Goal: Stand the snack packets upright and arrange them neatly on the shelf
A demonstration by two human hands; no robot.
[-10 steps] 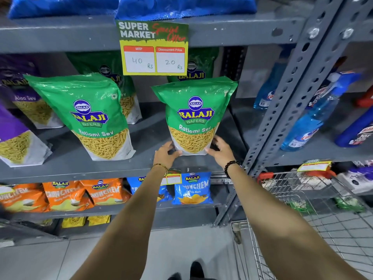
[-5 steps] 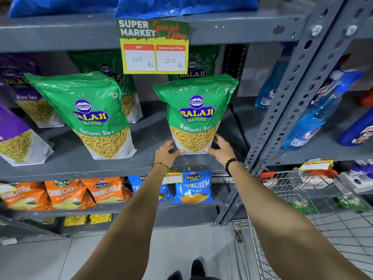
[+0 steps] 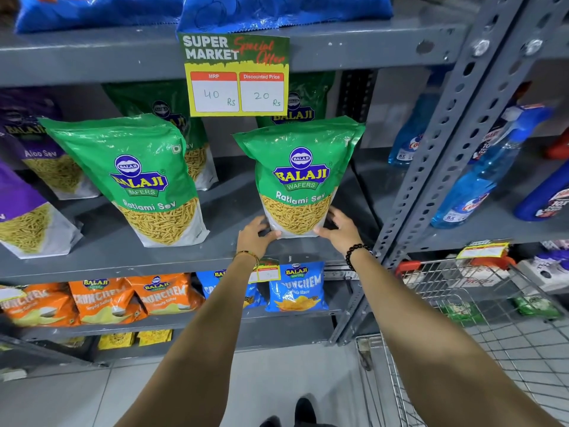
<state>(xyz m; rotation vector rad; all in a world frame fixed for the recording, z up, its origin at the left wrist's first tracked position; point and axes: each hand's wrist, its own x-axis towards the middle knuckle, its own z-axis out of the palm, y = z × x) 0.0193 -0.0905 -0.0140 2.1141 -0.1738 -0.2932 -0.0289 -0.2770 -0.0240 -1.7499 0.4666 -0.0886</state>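
A green Ratlami Sev packet (image 3: 300, 177) stands upright on the grey middle shelf (image 3: 117, 257), near its right end. My left hand (image 3: 254, 235) grips its bottom left corner and my right hand (image 3: 340, 229) its bottom right corner. A second green Ratlami Sev packet (image 3: 135, 177) stands to the left, leaning a little. Two more green packets (image 3: 172, 112) stand behind, partly hidden by the price sign. Purple Aloo Sev packets (image 3: 27, 198) stand at the far left.
A price sign (image 3: 235, 75) hangs from the upper shelf edge. Orange and blue chip packets (image 3: 295, 288) fill the lower shelf. A perforated steel upright (image 3: 443, 161) bounds the shelf on the right, with blue spray bottles (image 3: 480, 177) beyond. A wire trolley (image 3: 492, 334) stands at lower right.
Both hands have stayed on the packet's bottom corners. The packet stands slightly straighter. The view has shifted a little.
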